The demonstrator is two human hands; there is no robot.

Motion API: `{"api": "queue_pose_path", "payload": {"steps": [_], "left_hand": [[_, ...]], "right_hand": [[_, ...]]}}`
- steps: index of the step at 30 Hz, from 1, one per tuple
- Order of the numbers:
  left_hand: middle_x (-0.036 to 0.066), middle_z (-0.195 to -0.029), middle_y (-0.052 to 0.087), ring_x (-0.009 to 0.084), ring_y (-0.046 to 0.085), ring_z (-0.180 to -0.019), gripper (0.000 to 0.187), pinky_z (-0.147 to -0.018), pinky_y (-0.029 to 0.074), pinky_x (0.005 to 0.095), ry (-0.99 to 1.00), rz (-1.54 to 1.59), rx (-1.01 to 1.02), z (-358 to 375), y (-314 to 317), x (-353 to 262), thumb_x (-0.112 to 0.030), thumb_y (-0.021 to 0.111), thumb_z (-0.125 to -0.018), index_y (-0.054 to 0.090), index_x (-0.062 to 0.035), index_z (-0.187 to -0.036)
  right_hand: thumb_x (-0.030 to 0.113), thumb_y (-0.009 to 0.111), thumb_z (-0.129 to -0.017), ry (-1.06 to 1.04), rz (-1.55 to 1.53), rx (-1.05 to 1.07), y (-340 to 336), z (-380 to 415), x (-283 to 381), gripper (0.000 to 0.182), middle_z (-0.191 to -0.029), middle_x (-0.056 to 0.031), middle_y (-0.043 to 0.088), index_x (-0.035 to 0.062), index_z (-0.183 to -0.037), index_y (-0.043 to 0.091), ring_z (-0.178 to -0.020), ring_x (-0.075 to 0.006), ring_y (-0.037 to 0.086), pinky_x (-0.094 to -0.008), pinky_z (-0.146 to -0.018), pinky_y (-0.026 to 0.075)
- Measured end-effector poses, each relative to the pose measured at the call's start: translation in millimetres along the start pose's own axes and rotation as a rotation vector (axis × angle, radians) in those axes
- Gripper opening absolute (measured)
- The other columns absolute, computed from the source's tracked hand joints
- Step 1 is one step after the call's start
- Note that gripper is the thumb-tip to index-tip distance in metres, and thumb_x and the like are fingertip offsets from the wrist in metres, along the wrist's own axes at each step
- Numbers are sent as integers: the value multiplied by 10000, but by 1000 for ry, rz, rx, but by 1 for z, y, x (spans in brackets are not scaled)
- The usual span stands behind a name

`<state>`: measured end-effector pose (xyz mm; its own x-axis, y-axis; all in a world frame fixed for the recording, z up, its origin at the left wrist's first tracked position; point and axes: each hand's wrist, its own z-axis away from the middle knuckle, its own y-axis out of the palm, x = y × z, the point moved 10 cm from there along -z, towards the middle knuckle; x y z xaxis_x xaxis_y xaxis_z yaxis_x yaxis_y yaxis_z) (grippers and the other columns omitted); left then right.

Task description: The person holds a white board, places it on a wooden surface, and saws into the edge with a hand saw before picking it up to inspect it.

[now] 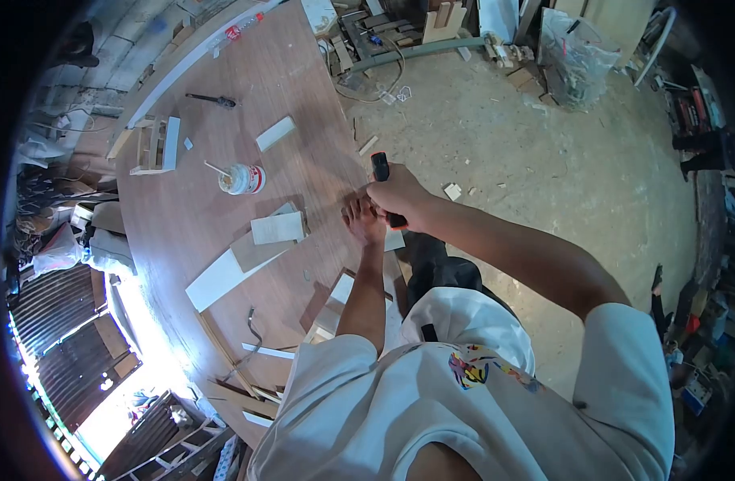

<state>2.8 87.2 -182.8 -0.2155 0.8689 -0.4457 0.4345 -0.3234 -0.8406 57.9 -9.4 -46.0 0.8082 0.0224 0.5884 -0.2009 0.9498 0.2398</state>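
Observation:
My right hand [401, 195] is closed around a black tool handle with orange trim [379, 165], just past the table's edge. The working end of that tool is hidden, so its kind cannot be made out. Close beside it, my left hand [362, 218] lies at the edge of the brown table with its fingers apart. Whether a workpiece lies under the left fingers does not show. Below the hands, a pale piece of board [394, 240] shows at the edge.
On the brown table [223, 224] stand a glue jar with a stick [243, 179], stacked white boards [277, 228], a white block [276, 134], a brush-like tool [211, 100] and a small wooden frame [156, 146]. A plastic bag [576, 60] and wood scraps lie on the floor.

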Motion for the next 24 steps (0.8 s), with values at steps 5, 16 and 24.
{"api": "queue_pose_path", "payload": {"steps": [5,16,24], "left_hand": [[90,-892,529,308,512,-931,184,-823,383,439,-48,-79,53,7,17,18,-221,596,-733,528,-94,-846],[92,-885,521,294,513,-911,200,-797,378,439,-21,-80,53,-4,6,4,-172,635,-702,517,-106,-849],[63,-839,521,271,529,-876,151,-775,381,427,-4,-99,-26,-3,-12,-7,-237,597,-757,519,-112,-791]], "right_hand": [[-24,444,-758,1,-2,28,-1,43,9,126,-585,-35,434,89,-815,434,-423,-137,433,-326,-374,356],[-20,427,-765,-11,236,-210,-19,-129,-68,88,-521,-86,473,44,-733,478,-395,-181,480,-342,-330,369],[-47,435,-773,-43,27,-32,-4,-39,-15,117,-550,-44,412,69,-775,417,-409,-143,418,-329,-357,344]]}}
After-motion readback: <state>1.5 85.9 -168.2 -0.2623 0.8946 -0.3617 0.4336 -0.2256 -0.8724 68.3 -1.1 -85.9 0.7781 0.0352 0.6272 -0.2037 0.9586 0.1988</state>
